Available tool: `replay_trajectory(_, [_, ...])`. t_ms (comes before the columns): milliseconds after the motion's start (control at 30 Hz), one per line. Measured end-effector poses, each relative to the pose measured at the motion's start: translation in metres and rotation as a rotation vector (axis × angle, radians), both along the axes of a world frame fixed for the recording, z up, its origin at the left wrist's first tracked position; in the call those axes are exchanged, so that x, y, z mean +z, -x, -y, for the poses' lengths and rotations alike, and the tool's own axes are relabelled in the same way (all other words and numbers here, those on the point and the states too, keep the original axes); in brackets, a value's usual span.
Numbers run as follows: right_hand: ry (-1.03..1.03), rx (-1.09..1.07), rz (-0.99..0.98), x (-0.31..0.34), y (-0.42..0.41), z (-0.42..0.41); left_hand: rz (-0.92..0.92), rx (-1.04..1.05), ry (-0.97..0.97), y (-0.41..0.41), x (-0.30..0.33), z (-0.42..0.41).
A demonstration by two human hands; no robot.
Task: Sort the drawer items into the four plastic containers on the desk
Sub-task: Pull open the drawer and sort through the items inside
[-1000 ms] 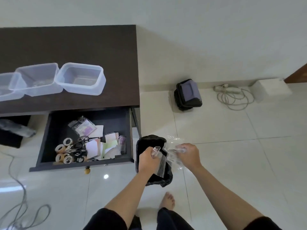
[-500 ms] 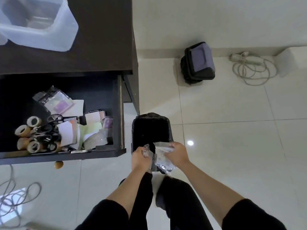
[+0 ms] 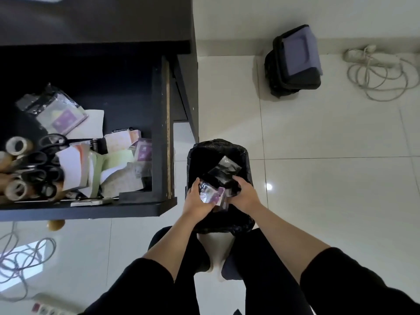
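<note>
My left hand (image 3: 197, 199) and my right hand (image 3: 244, 195) both grip a crinkled clear plastic packet (image 3: 212, 195) with a purple card inside, just over the near rim of a black-lined waste bin (image 3: 246, 155). More clear wrapping (image 3: 225, 168) lies inside the bin. To the left, the open dark drawer (image 3: 159, 123) holds tape rolls (image 3: 16, 144), black scissors (image 3: 43, 160), paper note pads (image 3: 75, 169) and a clear packet with a purple card (image 3: 59, 112). The plastic containers are out of view except for a sliver at the top edge.
The dark desk top (image 3: 102, 17) runs along the top left. On the tiled floor sit a black and purple bag (image 3: 295, 60), a coiled white extension cord (image 3: 381, 71), grey cables (image 3: 25, 258) and a power strip (image 3: 50, 306). My knees fill the bottom.
The view has dropped closer to the bin and drawer. Both hands have lowered the plastic packet to the bin's mouth, and some wrapping now lies inside.
</note>
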State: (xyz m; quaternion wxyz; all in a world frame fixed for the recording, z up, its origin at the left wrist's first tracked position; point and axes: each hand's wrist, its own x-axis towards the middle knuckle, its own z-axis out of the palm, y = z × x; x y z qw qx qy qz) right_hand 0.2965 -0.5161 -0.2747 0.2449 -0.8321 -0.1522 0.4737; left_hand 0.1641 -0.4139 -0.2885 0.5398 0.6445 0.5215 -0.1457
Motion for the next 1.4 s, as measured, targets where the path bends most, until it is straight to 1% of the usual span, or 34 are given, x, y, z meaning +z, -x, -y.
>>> replay_trajectory(133, [0.049, 0.006, -0.009, 0.040, 0.003, 0.010, -0.010, -0.023, -0.001, 0.006, 0.042, 0.011])
replay_trajectory(233, [0.092, 0.033, 0.006, 0.081, 0.009, 0.021, -0.009, -0.025, -0.007, 0.012, 0.091, 0.025])
replay_trajectory(367, [0.049, 0.005, 0.011, 0.143, 0.025, 0.034, 0.013, 0.000, -0.025, 0.025, 0.163, 0.042])
replay_trajectory(500, [-0.091, -0.075, 0.015, 0.202, 0.045, 0.035, 0.107, 0.040, -0.159, 0.041, 0.230, 0.054])
replay_trajectory(633, [-0.315, -0.086, 0.135, 0.244, 0.062, 0.015, 0.209, 0.137, -0.341, 0.058, 0.276, 0.048])
replay_trajectory(800, [-0.547, -0.046, 0.269, 0.277, 0.076, -0.036, 0.279, 0.299, -0.517, 0.079, 0.304, 0.008])
replay_trajectory(933, [-0.614, 0.016, 0.299, 0.290, 0.085, -0.086, 0.284, 0.365, -0.594, 0.095, 0.311, -0.051])
replay_trajectory(1000, [-0.579, 0.065, 0.265, 0.288, 0.091, -0.113, 0.281, 0.379, -0.607, 0.105, 0.309, -0.089])
replay_trajectory(1033, [-0.530, 0.092, 0.242, 0.285, 0.093, -0.121, 0.268, 0.369, -0.603, 0.108, 0.308, -0.104])
replay_trajectory(1133, [-0.289, 0.137, 0.191, 0.274, 0.108, -0.156, 0.192, 0.296, -0.576, 0.120, 0.295, -0.162])
replay_trajectory(1267, [-0.034, 0.081, 0.119, 0.258, 0.123, -0.188, 0.097, 0.176, -0.507, 0.124, 0.277, -0.225])
replay_trajectory(1400, [0.060, 0.010, 0.085, 0.245, 0.128, -0.207, 0.015, 0.002, -0.441, 0.118, 0.255, -0.272])
